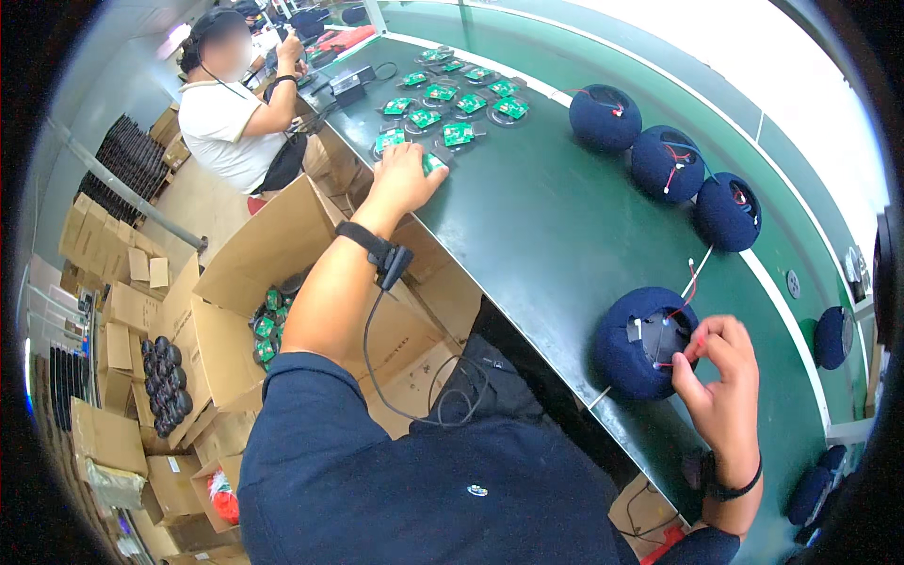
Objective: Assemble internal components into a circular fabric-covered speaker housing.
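Observation:
Out to the left, my left hand (403, 179) is closed on a green circuit board (433, 164), whose edge shows beside the thumb. Several more boards on dark round bases (459, 134) lie just beyond it. At the right, a round dark-blue fabric-covered speaker shell (614, 347) stands near the table edge, its opening facing up. My right hand (723, 381) is at the opening's right side, thumb and forefinger pinched on a thin red wire. Another wire (694, 282) with a white connector rises from the shell. The wire's end is hidden by the fingers.
Three similar shells with wires (667, 162) stand along the table's far side. An open cardboard box (268, 245) with circuit boards inside sits left of the green table (527, 221). A cable hangs from my left wrist strap (377, 252). Another person (231, 122) works at the far left.

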A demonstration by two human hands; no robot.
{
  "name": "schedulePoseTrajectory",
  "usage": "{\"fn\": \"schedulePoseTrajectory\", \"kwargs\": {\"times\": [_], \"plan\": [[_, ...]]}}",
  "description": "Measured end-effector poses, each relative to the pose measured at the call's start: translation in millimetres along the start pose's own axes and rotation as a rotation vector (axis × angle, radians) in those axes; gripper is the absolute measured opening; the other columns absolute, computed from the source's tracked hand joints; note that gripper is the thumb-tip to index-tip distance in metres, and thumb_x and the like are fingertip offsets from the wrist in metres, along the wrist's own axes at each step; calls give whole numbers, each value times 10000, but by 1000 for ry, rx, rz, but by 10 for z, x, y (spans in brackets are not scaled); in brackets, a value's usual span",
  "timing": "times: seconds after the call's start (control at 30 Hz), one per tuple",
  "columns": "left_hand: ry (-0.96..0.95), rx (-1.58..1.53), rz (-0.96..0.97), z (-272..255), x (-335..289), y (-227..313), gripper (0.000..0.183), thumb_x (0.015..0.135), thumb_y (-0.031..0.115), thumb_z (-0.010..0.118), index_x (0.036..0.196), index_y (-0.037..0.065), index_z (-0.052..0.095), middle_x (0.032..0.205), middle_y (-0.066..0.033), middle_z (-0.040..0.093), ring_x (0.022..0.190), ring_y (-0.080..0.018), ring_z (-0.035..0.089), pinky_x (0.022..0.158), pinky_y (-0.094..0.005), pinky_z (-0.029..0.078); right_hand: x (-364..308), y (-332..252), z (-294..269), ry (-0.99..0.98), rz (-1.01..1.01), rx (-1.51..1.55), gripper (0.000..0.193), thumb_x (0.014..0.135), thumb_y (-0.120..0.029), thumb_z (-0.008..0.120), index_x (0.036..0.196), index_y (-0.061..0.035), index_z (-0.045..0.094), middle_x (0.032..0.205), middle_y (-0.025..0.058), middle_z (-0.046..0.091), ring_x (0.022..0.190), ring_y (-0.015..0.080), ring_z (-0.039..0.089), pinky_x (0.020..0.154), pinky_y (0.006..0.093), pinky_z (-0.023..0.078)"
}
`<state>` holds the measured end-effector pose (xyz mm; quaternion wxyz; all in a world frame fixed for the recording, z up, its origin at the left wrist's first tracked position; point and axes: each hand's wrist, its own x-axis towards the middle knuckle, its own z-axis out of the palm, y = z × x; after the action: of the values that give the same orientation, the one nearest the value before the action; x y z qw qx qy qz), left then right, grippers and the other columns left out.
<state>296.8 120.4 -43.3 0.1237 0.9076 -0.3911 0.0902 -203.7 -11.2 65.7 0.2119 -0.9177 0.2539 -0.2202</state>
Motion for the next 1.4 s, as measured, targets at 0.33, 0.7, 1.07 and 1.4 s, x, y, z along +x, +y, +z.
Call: {"fn": "schedulePoseTrajectory", "kwargs": {"times": [0.33, 0.7, 1.07, 1.4], "plan": [[-110, -1284, -45, -91, -713, 917, 596, 951, 310, 844, 1377, -23, 595, 1198, -133, 739, 1082, -184, 699, 958, -304, 543, 81, 267, 302, 33, -290, -3, 257, 873, -93, 829, 1126, -98, 786, 896, 37, 770, 840, 261, 667, 751, 386, 472], [-173, -1883, -9, -554, -1598, 1994, 429, 1070, 126, 662, 1452, -21, 535, 1184, -97, 729, 1033, -130, 708, 928, -290, 572, 100, 362, 271, -64, -53, 584, 206, 1072, -139, 615, 1221, -33, 708, 992, 60, 803, 952, 225, 735, 943, 365, 487], [-22, -1630, 188, -698, -1719, 2375, 576, 1048, 95, 667, 1559, 24, 411, 1176, -112, 704, 934, -160, 727, 655, -279, 620, 94, 457, 287, -4, -251, 510, 166, 1040, -121, 673, 1172, -45, 739, 1007, 74, 799, 943, 235, 736, 904, 369, 520], [15, -1453, 291, -685, -1808, 2410, 513, 1062, 106, 641, 1522, 14, 435, 1186, -140, 701, 942, -196, 732, 668, -320, 643, -1, 396, 371, -166, 134, 1113, 332, 1077, -89, 641, 1378, 37, 574, 1043, 97, 770, 1058, 130, 682, 1045, 342, 487]]}}
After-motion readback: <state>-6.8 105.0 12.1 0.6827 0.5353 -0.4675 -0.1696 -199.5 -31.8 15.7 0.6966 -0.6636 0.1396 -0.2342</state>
